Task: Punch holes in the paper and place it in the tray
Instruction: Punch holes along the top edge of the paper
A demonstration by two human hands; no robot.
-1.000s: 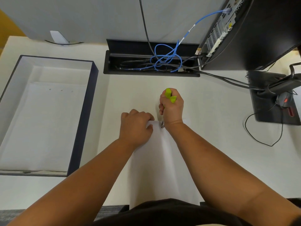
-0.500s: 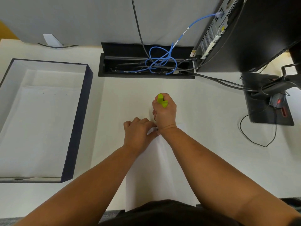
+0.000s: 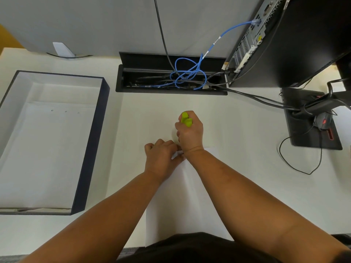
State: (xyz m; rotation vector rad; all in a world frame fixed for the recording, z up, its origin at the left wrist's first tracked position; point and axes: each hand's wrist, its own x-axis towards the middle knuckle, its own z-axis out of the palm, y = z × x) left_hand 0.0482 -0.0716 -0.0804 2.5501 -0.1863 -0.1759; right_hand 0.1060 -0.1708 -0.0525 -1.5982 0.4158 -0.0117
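Looking down from the head cam: right hand point(image 3: 190, 134) clenched around a lime-green hole punch point(image 3: 186, 119) at the far edge of the white paper point(image 3: 187, 202), left hand point(image 3: 161, 159) pinching that same edge just beside it. Paper flat on the desk point(image 3: 237, 141), dark-walled tray point(image 3: 91, 147) well off left, punched sheets inside.

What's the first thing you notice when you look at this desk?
The bright green punch jumps out, gripped in the right hand at the far edge of the white paper, mid-desk. The left hand pinches the paper beside it. Behind them, tangled blue cable fills a black slot, and a big tray sits on the left.
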